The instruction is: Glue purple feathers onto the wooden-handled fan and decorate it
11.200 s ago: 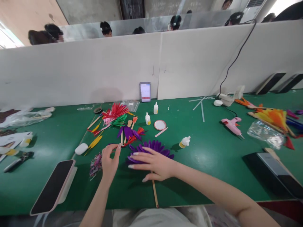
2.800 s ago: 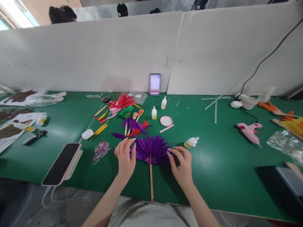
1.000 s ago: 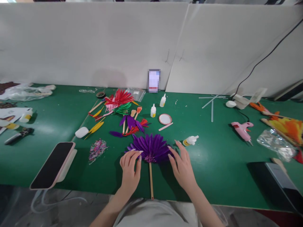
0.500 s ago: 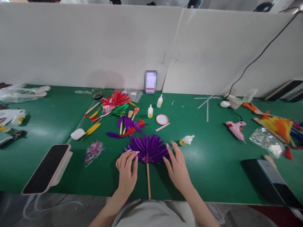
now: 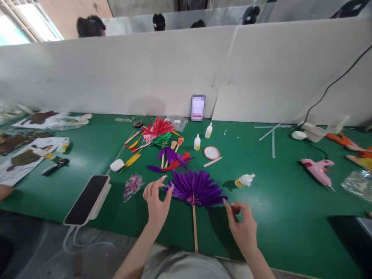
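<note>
A fan of purple feathers on a wooden stick lies at the front middle of the green table. My left hand is at the fan's left edge, thumb and index finger apart. On the other side, my right hand has thumb and fingers curled together at the tip of the lowest right feather; whether it pinches that feather is hard to make out. A glue bottle lies on its side beyond the right hand. Loose purple feathers lie behind the fan.
A phone and a pile of colourful bits are on the left. Behind the fan are a small dish, upright glue bottles and red feathers. A pink glue gun lies right. A co-worker's hand shows at far left.
The view has swung left and up. My right hand has moved lower beside the fan, its spread fingers now curled in. My left hand has shifted slightly outward from the feathers.
</note>
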Available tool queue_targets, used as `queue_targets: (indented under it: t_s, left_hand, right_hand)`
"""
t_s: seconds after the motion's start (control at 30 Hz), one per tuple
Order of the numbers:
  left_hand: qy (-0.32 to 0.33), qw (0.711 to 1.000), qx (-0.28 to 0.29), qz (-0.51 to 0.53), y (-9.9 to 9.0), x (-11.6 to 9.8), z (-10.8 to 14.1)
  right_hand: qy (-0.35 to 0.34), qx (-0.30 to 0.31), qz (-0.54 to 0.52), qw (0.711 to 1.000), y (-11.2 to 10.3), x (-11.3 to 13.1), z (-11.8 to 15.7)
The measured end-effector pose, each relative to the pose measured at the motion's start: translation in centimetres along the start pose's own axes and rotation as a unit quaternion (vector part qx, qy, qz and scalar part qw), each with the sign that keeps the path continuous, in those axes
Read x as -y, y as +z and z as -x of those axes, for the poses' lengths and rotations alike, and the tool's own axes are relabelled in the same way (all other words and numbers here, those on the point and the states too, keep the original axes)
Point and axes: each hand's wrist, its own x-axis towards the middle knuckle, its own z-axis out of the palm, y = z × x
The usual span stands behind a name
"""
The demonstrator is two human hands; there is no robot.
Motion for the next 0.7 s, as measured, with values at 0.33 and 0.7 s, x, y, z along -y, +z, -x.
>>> queue_targets:
  t_s: [0.33,0.7]
  left_hand:
    - [-0.024,0.995,0.097,-0.002,3.4,2.2,-9.4]
    - [0.03,0.949,0.315,-0.002,9.9,0.3,-12.4]
  right_hand:
    - [-0.005,0.053,-0.063,0.997,0.2,-0.4,-0.1]
    - [0.032,0.066,-0.124,0.99,-0.4,-0.3,-0.3]
